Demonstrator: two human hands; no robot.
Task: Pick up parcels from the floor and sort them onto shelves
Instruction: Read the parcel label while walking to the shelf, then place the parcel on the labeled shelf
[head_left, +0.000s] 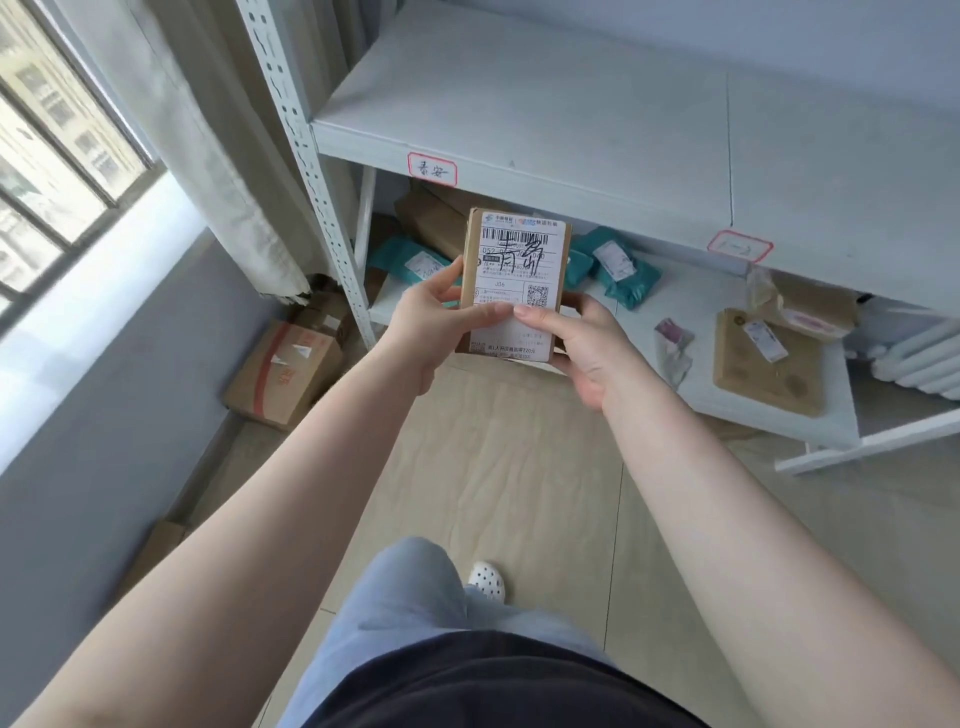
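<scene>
Shelf (571, 171) ahead, upper level bare, lower holds parcels. You hold small box (511, 283) before it, left hand (431, 317) and right hand (587, 348) fingers clasped round lower end. Read handwritten label, match shelf tag (432, 169) before placing.

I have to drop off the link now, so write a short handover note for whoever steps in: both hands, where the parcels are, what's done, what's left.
Left hand: grips the left edge of the small brown cardboard parcel with a white shipping label.
Right hand: holds the same parcel at its lower right, thumb on the label.
The parcel is held in the air in front of the pale grey metal shelving unit; handwritten characters cross its barcode.
Done: teal plastic mailers and a flat brown cardboard envelope already lie on the lower shelf.
Left: match the handwriting to a red-bordered shelf tag and shelve the parcel. A brown carton with red print sits on the floor by the wall.
</scene>
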